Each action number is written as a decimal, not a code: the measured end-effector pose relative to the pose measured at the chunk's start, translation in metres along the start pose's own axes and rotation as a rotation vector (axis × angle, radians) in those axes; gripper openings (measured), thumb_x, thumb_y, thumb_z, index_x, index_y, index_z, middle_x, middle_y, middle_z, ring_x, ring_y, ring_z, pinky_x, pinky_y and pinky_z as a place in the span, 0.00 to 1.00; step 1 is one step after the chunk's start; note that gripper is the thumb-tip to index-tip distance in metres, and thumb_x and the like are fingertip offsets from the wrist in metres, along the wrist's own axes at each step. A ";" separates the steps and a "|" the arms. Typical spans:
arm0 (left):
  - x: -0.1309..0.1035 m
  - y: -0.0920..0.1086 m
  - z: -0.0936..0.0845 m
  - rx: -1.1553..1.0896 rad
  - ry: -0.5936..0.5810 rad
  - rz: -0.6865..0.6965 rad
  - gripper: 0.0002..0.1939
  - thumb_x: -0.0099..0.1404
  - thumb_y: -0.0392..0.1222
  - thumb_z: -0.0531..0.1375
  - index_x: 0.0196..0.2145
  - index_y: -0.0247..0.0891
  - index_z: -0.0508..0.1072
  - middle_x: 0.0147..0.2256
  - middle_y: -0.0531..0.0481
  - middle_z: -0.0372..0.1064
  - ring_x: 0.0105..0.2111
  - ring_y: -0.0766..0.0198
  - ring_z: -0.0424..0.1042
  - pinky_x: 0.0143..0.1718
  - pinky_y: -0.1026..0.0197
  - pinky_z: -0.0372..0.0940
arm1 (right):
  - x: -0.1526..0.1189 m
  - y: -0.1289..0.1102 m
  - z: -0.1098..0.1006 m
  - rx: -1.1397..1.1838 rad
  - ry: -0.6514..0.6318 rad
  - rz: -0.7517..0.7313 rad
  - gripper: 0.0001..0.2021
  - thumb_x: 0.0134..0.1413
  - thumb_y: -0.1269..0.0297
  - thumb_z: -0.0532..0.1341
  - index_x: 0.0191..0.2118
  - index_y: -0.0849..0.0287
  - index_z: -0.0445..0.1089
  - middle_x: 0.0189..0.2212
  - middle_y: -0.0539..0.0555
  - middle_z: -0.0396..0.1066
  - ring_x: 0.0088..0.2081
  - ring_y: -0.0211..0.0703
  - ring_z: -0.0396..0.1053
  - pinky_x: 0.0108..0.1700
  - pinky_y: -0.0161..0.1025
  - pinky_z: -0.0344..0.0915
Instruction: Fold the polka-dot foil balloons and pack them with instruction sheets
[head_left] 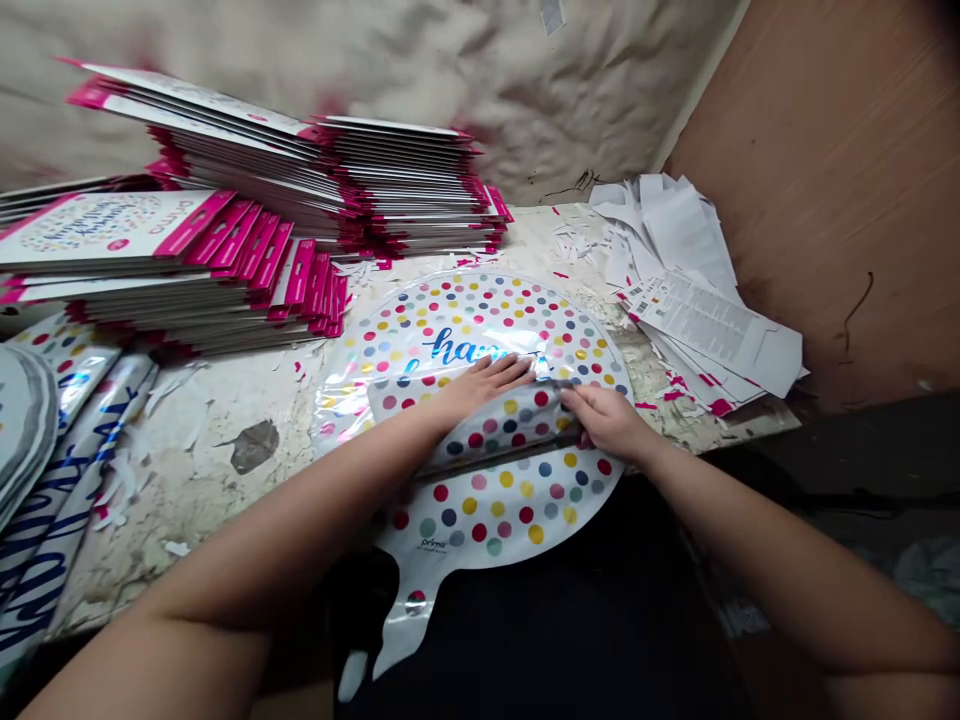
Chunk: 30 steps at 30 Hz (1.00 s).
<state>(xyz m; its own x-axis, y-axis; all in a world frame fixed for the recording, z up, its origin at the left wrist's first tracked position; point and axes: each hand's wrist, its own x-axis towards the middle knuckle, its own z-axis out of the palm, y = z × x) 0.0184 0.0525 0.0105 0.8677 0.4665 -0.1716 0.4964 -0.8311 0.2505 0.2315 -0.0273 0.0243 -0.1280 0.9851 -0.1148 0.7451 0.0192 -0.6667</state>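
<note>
A round foil balloon (517,505), white with coloured dots and blue lettering, lies on the worktable in front of me. Its tail hangs past the front edge. My left hand (487,385) rests flat on the upper half of it, fingers stretched out over the lettering. Just in front of that hand, a strip of the foil is folded over across the middle. My right hand (606,418) pinches the right end of this fold between thumb and fingers. Part of the lettering is hidden under my left hand and the fold.
Stacks of white and pink printed packets (405,190) stand at the back and left. More flat foil balloons (82,430) lie at the left edge. Loose paper sheets (712,330) are heaped at the right, by a brown panel (825,200). Paper scraps litter the worn worktable (202,400).
</note>
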 end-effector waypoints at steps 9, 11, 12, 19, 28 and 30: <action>-0.087 -0.014 -0.026 0.065 0.369 -0.565 0.24 0.68 0.43 0.42 0.59 0.32 0.57 0.59 0.39 0.54 0.60 0.52 0.51 0.58 0.44 0.51 | 0.055 -0.013 0.001 -0.209 -0.045 0.148 0.20 0.59 0.55 0.49 0.20 0.58 0.64 0.21 0.53 0.67 0.24 0.41 0.64 0.25 0.35 0.56; -0.088 0.016 -0.019 0.076 0.554 -0.490 0.23 0.68 0.41 0.43 0.59 0.34 0.58 0.58 0.42 0.57 0.60 0.56 0.53 0.58 0.46 0.54 | 0.059 -0.013 0.003 -0.246 -0.046 0.159 0.20 0.59 0.54 0.49 0.22 0.58 0.66 0.23 0.54 0.68 0.25 0.42 0.65 0.26 0.36 0.57; -0.087 0.033 -0.012 0.082 0.537 -0.328 0.23 0.68 0.41 0.43 0.58 0.35 0.58 0.58 0.43 0.57 0.60 0.56 0.53 0.58 0.47 0.54 | 0.060 -0.013 0.004 -0.263 -0.047 0.164 0.20 0.59 0.53 0.49 0.22 0.58 0.67 0.23 0.55 0.69 0.26 0.43 0.66 0.26 0.36 0.57; -0.076 0.076 0.043 0.082 0.245 -0.252 0.34 0.65 0.53 0.47 0.61 0.25 0.52 0.62 0.34 0.45 0.62 0.47 0.44 0.59 0.45 0.48 | 0.044 -0.026 0.009 -0.387 0.087 0.107 0.22 0.61 0.51 0.45 0.47 0.61 0.67 0.41 0.64 0.71 0.43 0.55 0.68 0.43 0.46 0.62; -0.080 0.070 0.038 0.041 0.217 -0.258 0.35 0.66 0.55 0.46 0.62 0.27 0.50 0.62 0.36 0.41 0.63 0.50 0.40 0.60 0.46 0.44 | 0.008 -0.005 0.021 -0.548 -0.068 -0.165 0.42 0.53 0.40 0.49 0.65 0.66 0.41 0.64 0.65 0.39 0.64 0.60 0.37 0.60 0.61 0.40; -0.080 0.070 0.039 0.039 0.205 -0.258 0.35 0.66 0.56 0.46 0.62 0.27 0.50 0.63 0.36 0.40 0.63 0.50 0.40 0.60 0.46 0.44 | 0.002 0.000 0.013 -0.589 -0.036 -0.266 0.38 0.54 0.46 0.53 0.64 0.65 0.43 0.64 0.64 0.40 0.64 0.58 0.37 0.61 0.58 0.43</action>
<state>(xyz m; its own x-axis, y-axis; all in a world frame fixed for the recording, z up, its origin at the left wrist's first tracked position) -0.0176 -0.0548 0.0049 0.7026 0.7111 -0.0279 0.7026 -0.6869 0.1861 0.2234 -0.0274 0.0145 -0.3723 0.9275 -0.0331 0.9179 0.3627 -0.1610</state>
